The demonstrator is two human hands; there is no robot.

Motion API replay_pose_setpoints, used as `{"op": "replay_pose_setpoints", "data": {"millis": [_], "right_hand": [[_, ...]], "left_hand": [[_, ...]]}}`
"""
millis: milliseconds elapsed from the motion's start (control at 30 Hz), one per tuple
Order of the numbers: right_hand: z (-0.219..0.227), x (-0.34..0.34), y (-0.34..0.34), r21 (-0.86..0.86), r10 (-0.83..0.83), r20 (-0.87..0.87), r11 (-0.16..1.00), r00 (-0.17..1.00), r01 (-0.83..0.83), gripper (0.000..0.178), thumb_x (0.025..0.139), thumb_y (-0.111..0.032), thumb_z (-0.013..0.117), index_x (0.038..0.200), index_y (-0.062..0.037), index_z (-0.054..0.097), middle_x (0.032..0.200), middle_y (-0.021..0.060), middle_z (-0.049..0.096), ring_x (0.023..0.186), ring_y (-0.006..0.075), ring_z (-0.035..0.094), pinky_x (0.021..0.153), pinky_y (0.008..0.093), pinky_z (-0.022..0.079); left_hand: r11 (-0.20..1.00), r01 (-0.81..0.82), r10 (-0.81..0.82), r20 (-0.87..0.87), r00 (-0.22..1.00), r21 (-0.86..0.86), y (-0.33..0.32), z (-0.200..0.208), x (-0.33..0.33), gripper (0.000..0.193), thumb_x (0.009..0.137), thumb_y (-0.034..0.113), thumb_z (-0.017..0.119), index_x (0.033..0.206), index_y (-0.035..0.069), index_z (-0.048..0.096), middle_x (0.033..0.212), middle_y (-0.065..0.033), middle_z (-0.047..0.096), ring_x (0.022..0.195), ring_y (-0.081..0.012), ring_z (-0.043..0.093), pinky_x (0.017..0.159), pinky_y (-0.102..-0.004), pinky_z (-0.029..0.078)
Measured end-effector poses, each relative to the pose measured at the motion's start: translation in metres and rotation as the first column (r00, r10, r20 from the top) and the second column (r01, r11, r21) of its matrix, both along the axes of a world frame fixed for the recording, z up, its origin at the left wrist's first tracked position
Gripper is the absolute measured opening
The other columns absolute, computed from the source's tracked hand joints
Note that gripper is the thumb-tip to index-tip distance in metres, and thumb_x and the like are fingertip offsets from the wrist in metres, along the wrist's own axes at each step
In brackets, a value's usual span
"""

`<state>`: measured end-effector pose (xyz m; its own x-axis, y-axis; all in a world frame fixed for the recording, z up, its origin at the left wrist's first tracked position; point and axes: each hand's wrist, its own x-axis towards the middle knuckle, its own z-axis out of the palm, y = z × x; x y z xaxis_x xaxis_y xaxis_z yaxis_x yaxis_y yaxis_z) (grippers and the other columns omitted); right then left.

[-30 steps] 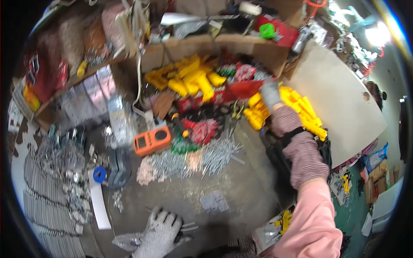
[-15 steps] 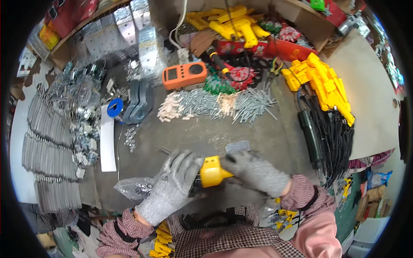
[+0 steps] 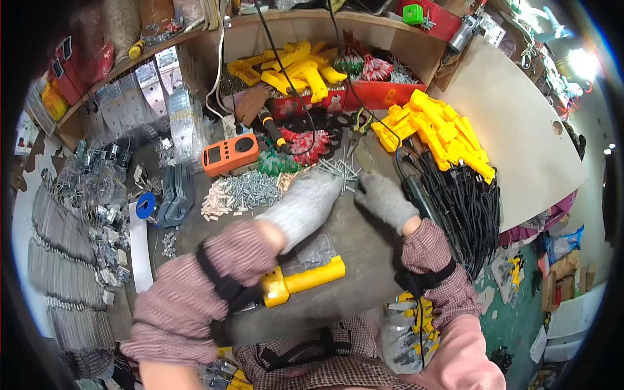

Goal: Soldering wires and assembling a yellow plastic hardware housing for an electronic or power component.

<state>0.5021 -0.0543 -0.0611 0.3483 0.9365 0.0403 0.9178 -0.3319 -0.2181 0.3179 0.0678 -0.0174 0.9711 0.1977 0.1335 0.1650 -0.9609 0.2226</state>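
Grey knit gloves: both hands wore them, reaching to the pile of small metal screws (image 3: pixel 338 170) at about 12 o'clock on the tabletop (image 3: pixel 364 260).
Left hand (image 3: pixel 305 205): lay palm down, fingers loosely curled over the screws; whether it gripped any could not be told.
Right hand (image 3: pixel 383 198): fingertips pinched together at the pile's edge, apparently on a screw.
Yellow tool housing (image 3: pixel 302 281): lay at 6 o'clock, untouched.
Doing it well: pick singly with fingertips, likely safer than scooping.
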Motion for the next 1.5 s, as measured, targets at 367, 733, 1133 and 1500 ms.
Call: {"op": "replay_pose_setpoints", "data": {"millis": [367,733,1133,1500], "right_hand": [[-0.004,-0.019,-0.065,0.226,0.093,-0.700,0.969,0.708,0.096,0.026,0.088,-0.009,0.066,0.113,-0.0025,0.067,0.094,0.0154,0.065,0.089,0.0289,0.068,0.078,0.0394,0.053],[0.029,-0.085,-0.088,0.235,0.213,-0.220,0.959,0.952,-0.161,0.016,0.087,-0.014,0.071,0.102,-0.0079,0.071,0.103,0.0142,0.060,0.101,0.0311,0.061,0.084,0.0400,0.052],[-0.013,-0.161,-0.070,0.269,0.573,-0.423,0.819,0.702,-0.506,0.018,0.078,-0.005,0.072,0.094,-0.0086,0.065,0.100,0.0106,0.059,0.098,0.0324,0.060,0.086,0.0422,0.050],[-0.013,-0.164,-0.076,0.239,0.596,-0.395,0.802,0.699,-0.548,0.015,0.083,-0.007,0.066,0.098,-0.0078,0.069,0.109,0.0109,0.059,0.107,0.0296,0.060,0.090,0.0424,0.048]], "left_hand": [[0.985,-0.151,0.158,0.101,0.982,-0.079,0.024,-0.055,0.038,0.036,0.084,0.000,0.057,0.120,-0.004,0.057,0.096,-0.0285,0.068,0.095,-0.0439,0.067,0.082,-0.0510,0.054],[0.954,-0.073,0.091,-0.050,0.995,0.291,0.010,0.017,-0.006,0.027,0.077,0.011,0.070,0.101,0.002,0.064,0.094,-0.0194,0.066,0.098,-0.0377,0.066,0.085,-0.0479,0.053],[0.755,-0.172,0.042,-0.215,0.976,-0.633,-0.016,-0.018,-0.108,0.032,0.092,0.017,0.068,0.120,0.006,0.060,0.095,-0.0161,0.069,0.090,-0.0373,0.067,0.083,-0.0422,0.054],[0.831,-0.056,-0.046,-0.168,0.985,-0.554,-0.015,-0.022,-0.113,0.029,0.091,0.014,0.067,0.118,0.006,0.060,0.094,-0.0205,0.069,0.087,-0.0392,0.067,0.079,-0.0456,0.052]]}}
